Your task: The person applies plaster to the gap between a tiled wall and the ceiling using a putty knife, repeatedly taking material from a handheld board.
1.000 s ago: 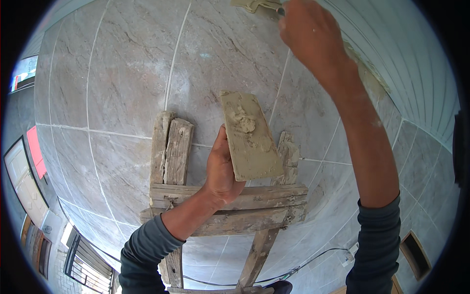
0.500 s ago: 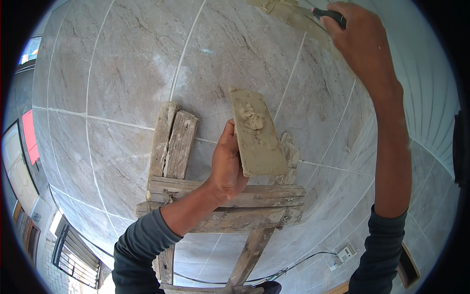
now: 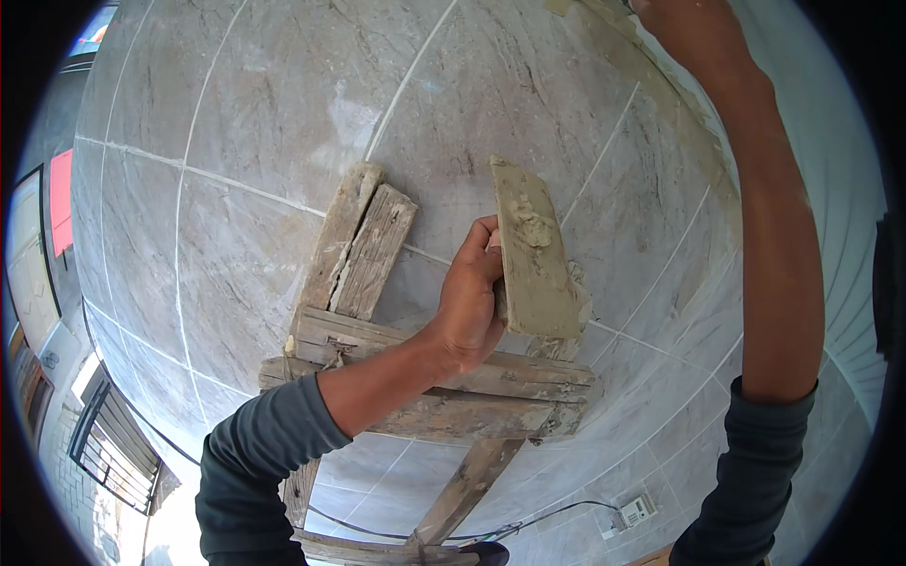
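Note:
My left hand (image 3: 469, 292) is closed round the grip side of a rectangular plasterer's hawk (image 3: 547, 297), whose face is smeared with greenish-beige mortar. A small rough lump of mortar (image 3: 531, 226) sits on its upper half. The fingers behind the hawk are partly hidden. My right hand (image 3: 687, 33) is raised at the top edge of the view, its fingers mostly cut off. Only a sliver of the dark-handled trowel shows there; its blade is out of sight. Beside this hand, a band of mortar (image 3: 684, 108) runs along the upper edge of the tiled wall (image 3: 274, 104).
Below the hawk stands a rough wooden trestle (image 3: 491, 377) with two upright boards (image 3: 373, 255) at its left. A cable (image 3: 557, 511) runs to a white wall box (image 3: 637, 510). Ribbed panelling (image 3: 835, 208) rises at right; a barred window frame (image 3: 115, 464) stands at lower left.
My right hand has moved up, taking the trowel almost out of view. My view has shifted, and the hawk in my left hand now appears farther right. The mortar lump stays on it.

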Demonstrator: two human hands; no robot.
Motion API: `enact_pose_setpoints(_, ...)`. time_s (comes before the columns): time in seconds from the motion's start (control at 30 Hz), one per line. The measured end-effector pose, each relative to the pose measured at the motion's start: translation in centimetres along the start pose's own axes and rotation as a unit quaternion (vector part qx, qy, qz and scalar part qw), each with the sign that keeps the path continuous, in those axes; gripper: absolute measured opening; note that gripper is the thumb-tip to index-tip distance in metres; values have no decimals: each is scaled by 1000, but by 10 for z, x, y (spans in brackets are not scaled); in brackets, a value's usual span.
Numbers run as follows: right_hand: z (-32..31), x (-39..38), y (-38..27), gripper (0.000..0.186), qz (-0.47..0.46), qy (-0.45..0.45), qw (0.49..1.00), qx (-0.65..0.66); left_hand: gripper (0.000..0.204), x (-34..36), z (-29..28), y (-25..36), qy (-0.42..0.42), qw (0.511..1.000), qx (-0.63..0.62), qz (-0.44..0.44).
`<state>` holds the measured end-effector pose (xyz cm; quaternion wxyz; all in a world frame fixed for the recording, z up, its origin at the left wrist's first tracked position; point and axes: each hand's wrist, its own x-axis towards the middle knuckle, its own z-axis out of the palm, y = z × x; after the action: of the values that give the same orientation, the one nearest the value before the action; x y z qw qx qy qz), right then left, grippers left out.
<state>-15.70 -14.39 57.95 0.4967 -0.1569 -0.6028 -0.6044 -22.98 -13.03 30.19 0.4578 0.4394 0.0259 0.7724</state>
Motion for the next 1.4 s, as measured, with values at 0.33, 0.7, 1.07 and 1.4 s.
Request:
enact_pose_setpoints(0.33,-27,-30,8,17,-46,-46,995,77,41,3,-1,-2,1,1000,1,9)
enact_pose_setpoints(0.7,-7,9,-25,24,-71,-16,997,-31,35,1,0,-1,16,1000,1,16)
enact_pose_setpoints(1.07,-55,1,-2,18,19,-109,994,-5,30,1,0,0,15,1000,-16,9)
enact_pose_setpoints(1.4,69,-75,-37,33,86,127,943,296,42,-1,-3,2,23,1000,2,0)
